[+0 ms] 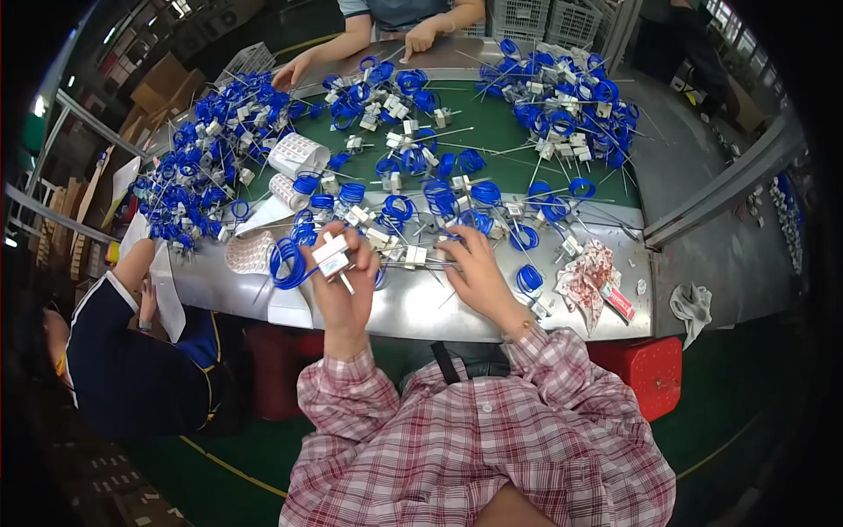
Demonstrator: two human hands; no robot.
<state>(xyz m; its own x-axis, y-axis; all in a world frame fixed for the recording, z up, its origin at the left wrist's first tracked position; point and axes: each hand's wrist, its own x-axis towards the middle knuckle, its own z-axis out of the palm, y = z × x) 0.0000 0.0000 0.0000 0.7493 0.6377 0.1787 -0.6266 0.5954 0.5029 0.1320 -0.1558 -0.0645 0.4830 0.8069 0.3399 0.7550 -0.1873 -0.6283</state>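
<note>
My left hand (pixel 345 294) is raised over the near edge of the metal table, its fingers closed around a white block-shaped part (pixel 332 256). A blue coiled tube (pixel 286 263) hangs at the left of that part, and a short pin sticks out below. My right hand (pixel 475 274) rests over the tabletop with its fingers apart and slightly bent. Its fingertips are beside another white block (pixel 415 256); whether they touch it or a thin rod there I cannot tell. Several similar parts with blue coils (pixel 398 208) lie just beyond both hands.
Large heaps of blue-coiled parts lie at the far left (pixel 211 132) and far right (pixel 571 97). Label rolls (pixel 299 155) stand left of centre. A stained cloth (pixel 587 274) and a red-and-white tube (pixel 617 301) lie at right. Co-workers sit across and at left; a red stool (pixel 645 373) is below.
</note>
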